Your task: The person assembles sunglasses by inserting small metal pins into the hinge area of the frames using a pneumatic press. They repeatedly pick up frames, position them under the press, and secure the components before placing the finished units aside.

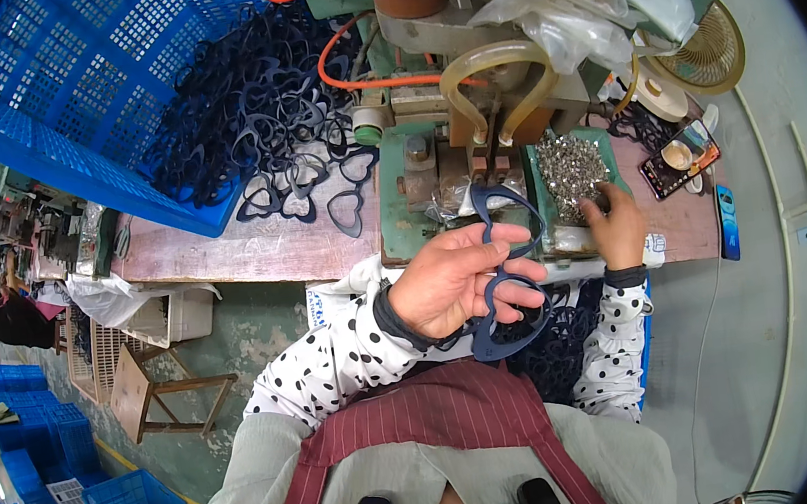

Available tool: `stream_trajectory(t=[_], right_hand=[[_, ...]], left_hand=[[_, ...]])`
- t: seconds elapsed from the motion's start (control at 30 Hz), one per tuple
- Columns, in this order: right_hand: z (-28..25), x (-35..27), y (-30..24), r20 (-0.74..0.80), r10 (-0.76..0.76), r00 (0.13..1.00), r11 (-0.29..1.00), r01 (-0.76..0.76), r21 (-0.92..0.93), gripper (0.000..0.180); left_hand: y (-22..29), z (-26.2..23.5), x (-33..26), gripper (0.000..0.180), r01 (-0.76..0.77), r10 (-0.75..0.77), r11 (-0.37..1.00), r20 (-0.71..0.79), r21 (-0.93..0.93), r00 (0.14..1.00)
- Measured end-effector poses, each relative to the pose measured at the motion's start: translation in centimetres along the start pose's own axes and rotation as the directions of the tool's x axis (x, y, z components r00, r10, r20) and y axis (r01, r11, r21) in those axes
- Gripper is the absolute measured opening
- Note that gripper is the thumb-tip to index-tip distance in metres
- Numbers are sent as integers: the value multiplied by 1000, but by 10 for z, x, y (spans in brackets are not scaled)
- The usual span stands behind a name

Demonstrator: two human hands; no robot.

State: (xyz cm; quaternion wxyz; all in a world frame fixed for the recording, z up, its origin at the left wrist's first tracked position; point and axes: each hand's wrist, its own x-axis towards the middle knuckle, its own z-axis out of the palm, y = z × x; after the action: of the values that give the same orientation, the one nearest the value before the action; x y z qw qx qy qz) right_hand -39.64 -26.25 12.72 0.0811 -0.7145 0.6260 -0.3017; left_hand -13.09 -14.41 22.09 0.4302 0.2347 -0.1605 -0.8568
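Note:
My left hand (457,281) holds navy heart-shaped rings, its thumb and fingers closed around them. The upper heart-shaped ring (480,204) reaches up to the front of the press (488,163). Below it, the lower heart-shaped ring (501,349) hangs around my fingers. My right hand (620,230) is at the near right edge of a heap of small shiny metal pieces (569,166) in a green tray (609,148). Its thumb and forefinger are bent close together at the heap. Whatever lies between those fingertips is too small to make out.
A tilted blue crate (60,163) spills many navy heart rings (256,119) onto the table (222,249). More rings (561,348) lie beside my lap. At right are a patterned box (679,158), a phone (727,222) and a fan (701,49). A wooden stool (143,390) stands left.

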Motion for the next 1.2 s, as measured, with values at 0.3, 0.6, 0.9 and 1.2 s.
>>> stream_trajectory(t=[0.3,0.6,0.9,1.2], right_hand=[[20,9,4,-155,-59,986,966,95,239,13],[26,1,-1,-244,25,969,977,28,212,13],[26,2,0,-207,130,970,947,-59,316,12],[10,11,-58,-172,30,985,878,57,476,14]], left_hand=[[-7,1,-8,36,-30,63,964,-116,263,991],[55,-168,-17,25,390,662,-624,193,678,724],[79,-187,-24,22,130,667,-625,440,770,602],[48,-82,-23,17,-109,909,-371,385,922,160]])
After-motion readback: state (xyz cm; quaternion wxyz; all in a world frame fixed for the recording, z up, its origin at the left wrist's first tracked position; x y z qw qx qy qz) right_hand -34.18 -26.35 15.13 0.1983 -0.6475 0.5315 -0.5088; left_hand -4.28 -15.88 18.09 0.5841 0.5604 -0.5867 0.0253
